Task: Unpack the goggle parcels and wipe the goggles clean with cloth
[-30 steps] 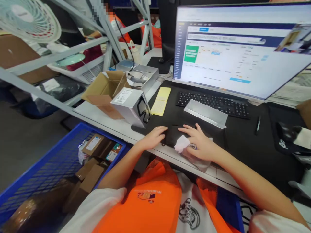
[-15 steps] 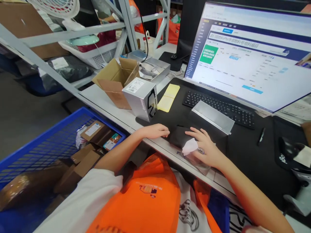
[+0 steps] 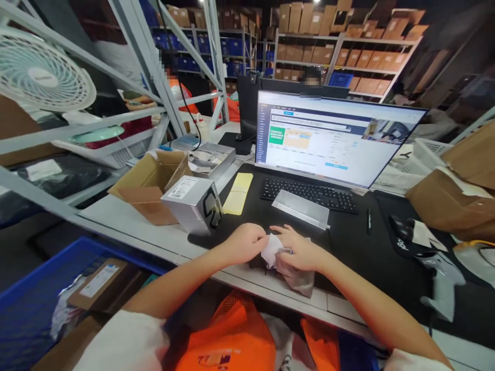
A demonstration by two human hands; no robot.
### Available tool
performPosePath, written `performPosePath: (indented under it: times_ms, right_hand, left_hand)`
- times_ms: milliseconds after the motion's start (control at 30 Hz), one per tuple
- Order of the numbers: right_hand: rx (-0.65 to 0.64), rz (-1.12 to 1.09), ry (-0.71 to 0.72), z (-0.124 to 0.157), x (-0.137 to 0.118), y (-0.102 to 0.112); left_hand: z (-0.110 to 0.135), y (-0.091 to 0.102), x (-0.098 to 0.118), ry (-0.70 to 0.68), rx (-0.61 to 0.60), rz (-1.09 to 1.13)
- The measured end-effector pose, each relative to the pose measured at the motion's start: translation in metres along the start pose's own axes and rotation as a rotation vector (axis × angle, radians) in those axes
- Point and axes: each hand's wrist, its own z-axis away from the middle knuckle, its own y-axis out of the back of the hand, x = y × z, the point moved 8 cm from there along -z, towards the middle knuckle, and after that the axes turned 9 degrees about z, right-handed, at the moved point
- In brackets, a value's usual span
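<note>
Clutching a pale bag (image 3: 299, 279), the right hand (image 3: 300, 250) is half-curled, the left hand (image 3: 244, 243) bunched, apparently pinching white wrapping (image 3: 271, 249).

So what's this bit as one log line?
left hand: at white wad | right hand: on pale bag | silver box: by open carton

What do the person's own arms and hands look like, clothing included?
The left hand and right hand are ungloved. The forearms are bare below short white sleeves; an orange vest with a small print is worn too.
</note>
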Motion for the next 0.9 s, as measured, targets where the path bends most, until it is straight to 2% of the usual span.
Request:
performPosePath:
  times_ms: [100, 167, 333, 433, 533, 667, 767, 900]
  right_hand:
    - [0.02, 0.059, -0.034, 0.004, -0.002, -0.001]
    - [0.05, 0.143, -0.057, 0.004, -0.006, -0.004]
    - [0.083, 0.253, -0.109, -0.007, -0.01, -0.015]
    - [0.107, 0.253, -0.117, -0.011, -0.01, -0.018]
    - [0.129, 0.215, -0.125, -0.011, -0.009, -0.016]
    - [0.076, 0.21, -0.149, -0.017, -0.009, -0.008]
    - [0.026, 0.229, -0.145, -0.027, -0.013, -0.006]
    - [0.072, 0.23, -0.146, -0.038, -0.018, -0.006]
  left_hand:
    - [-0.004, 0.008, -0.001, 0.019, 0.086, 0.043]
    - [-0.006, 0.011, -0.003, 0.001, 0.096, 0.036]
    - [-0.014, 0.004, -0.008, -0.036, 0.096, -0.037]
    - [-0.01, 0.003, -0.028, 0.042, 0.117, 0.033]
    - [0.006, 0.014, -0.057, 0.163, 0.188, 0.105]
    - [0.026, 0.008, -0.094, 0.399, 0.08, 0.349]
    - [0.027, 0.005, -0.102, 0.438, 0.042, 0.454]
    - [0.022, 0.004, -0.103, 0.443, 0.021, 0.529]
